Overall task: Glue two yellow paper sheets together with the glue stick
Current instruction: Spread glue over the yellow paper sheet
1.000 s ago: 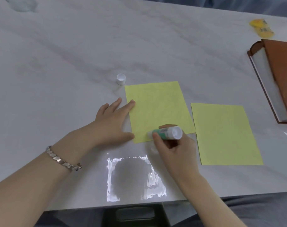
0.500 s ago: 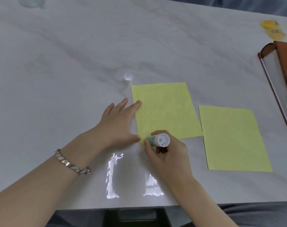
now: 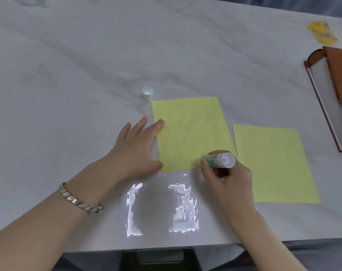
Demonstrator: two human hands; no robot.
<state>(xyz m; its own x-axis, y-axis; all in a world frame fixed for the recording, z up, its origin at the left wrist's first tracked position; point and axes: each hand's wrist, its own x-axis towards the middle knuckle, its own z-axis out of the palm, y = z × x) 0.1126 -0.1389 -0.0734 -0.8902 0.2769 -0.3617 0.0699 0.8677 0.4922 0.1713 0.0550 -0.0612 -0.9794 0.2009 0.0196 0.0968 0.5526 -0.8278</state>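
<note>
the right hand [image 3: 227,177] is clenched around the glue stick [image 3: 218,161], tilted low with its glue end pressed near the lower edge of the left yellow sheet [image 3: 191,132]. the left hand [image 3: 136,147] lies flat and released, grasping nothing, with fingertips [image 3: 160,123] and thumb resting on that sheet's left edge to pin it down.

the step in hand looks like spreading glue over this sheet. to do it well, it seems best to keep the pinning hand firm and stroke away from it, so the thin paper is pulled taut rather than pushed into a wrinkle. the borders and corners need cover too — bare corners will likely lift once the sheets are joined. how much glue is already down cannot be told.

the second yellow sheet [image 3: 273,165] lies just beside the first on the right, apart from it and untouched. the white cap [image 3: 147,92] stands near the first sheet's far left corner.

the desk [image 3: 88,65] is pale, marbled and glossy — ceiling light glares off it near its front edge, so paper may slide easily. a brown holder [image 3: 334,94] sits at the right edge, a small yellow object [image 3: 322,34] beyond it.
</note>
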